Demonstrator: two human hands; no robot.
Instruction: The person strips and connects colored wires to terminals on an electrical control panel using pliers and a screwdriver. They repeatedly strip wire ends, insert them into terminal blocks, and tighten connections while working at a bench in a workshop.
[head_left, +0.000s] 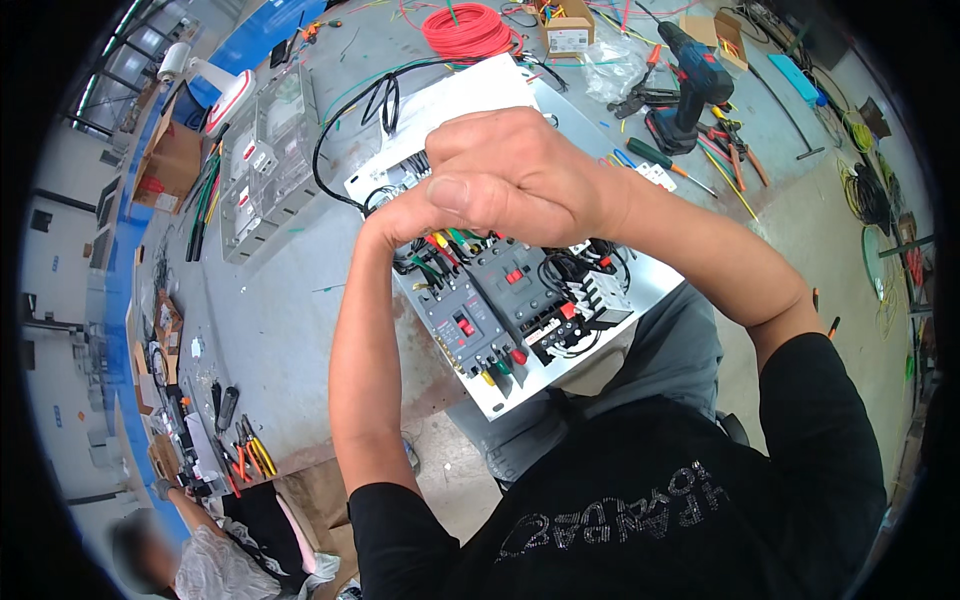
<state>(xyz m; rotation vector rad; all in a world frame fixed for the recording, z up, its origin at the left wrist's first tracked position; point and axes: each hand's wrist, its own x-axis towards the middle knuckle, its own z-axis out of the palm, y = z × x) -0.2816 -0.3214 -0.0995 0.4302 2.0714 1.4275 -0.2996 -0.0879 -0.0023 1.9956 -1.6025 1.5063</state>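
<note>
Both of my hands are together above a metal mounting plate [492,396] with electrical parts on it. My right hand [515,175] is closed, its fingers curled and thumb bent; what it grips, if anything, is hidden. My left hand [405,215] reaches in beneath it, and its fingers are out of sight behind the right hand. Below the hands are a grey circuit breaker [460,325] with a red switch and a second breaker [512,280] beside it. A white terminal block [603,298] with black wires sits at the plate's right. Coloured wire ends poke out near my hands.
Clear plastic enclosures [270,165] lie left on the grey workbench [270,340]. A red wire coil [460,32], a cordless drill [692,85], a green screwdriver [655,155] and pliers [740,150] lie beyond. Another person [215,560] is at lower left.
</note>
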